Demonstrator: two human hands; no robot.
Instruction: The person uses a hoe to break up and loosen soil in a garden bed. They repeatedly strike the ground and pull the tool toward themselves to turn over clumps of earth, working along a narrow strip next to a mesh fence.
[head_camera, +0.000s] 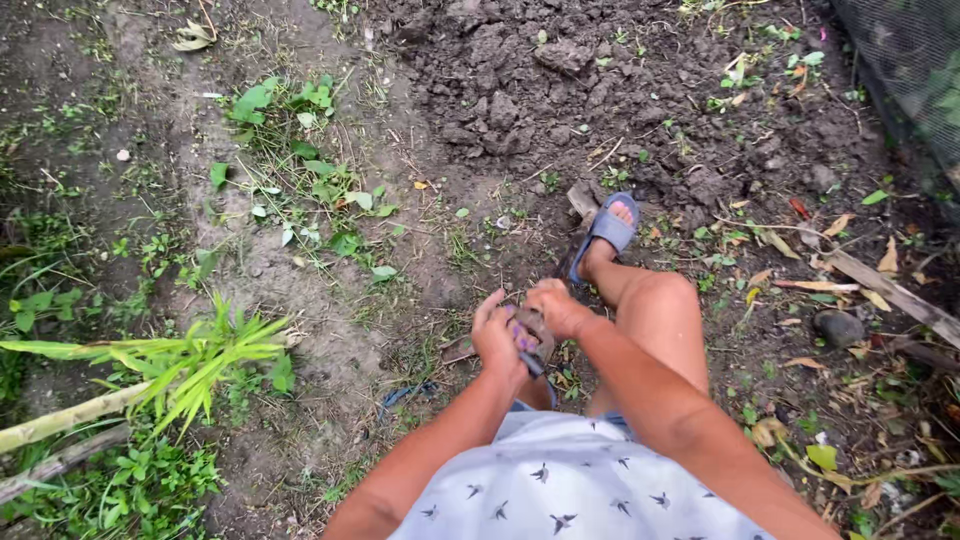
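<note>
Bare dirt path (330, 330) lies open left of the hands; knee (660, 300) and sandalled foot (608, 232) crowd the right.

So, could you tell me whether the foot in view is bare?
No, the foot wears a blue slide sandal, with the toes showing at its open front.

Landmark: sandalled foot (607, 232) on bare ground. Clod-strewn dug soil patch (560, 90) lies beyond it. Low leafy weed clump (300, 170) stands to its left; long cut plant stalk (120, 395) far left and nearer. Flat wooden plank (890, 290) lies right. Both hands, left hand (497, 340) and right hand (556, 308), meet just nearer than the foot.
</note>
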